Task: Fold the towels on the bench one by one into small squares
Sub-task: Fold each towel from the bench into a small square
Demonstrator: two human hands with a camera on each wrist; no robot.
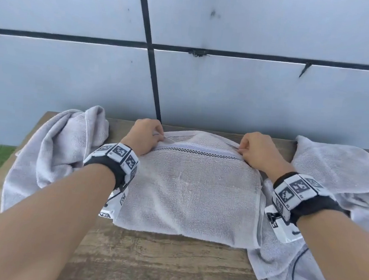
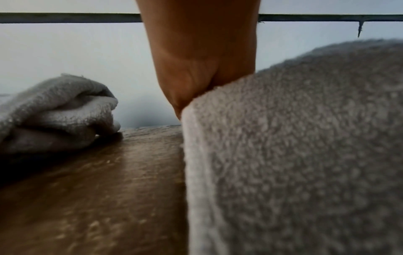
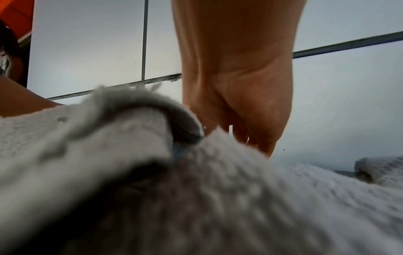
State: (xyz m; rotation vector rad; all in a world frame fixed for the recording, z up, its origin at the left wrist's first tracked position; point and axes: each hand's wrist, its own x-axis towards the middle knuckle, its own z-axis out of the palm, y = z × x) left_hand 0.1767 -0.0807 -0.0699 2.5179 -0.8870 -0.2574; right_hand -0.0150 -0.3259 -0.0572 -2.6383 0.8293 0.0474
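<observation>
Towel [image 1: 192, 189] in the middle of the bench [image 1: 157, 260] is halfway through a fold, sitting between a crumpled towel [image 1: 53, 146] on one side and another loose towel [image 1: 337, 171] on the other. The left hand [image 1: 144, 136] and right hand [image 1: 256, 149] each pinch a far corner by the checkered stripe [image 1: 200, 153], fingers curled tight on the cloth. Probably held at both corners so the edge stays straight for the next fold toward the near hem.
</observation>
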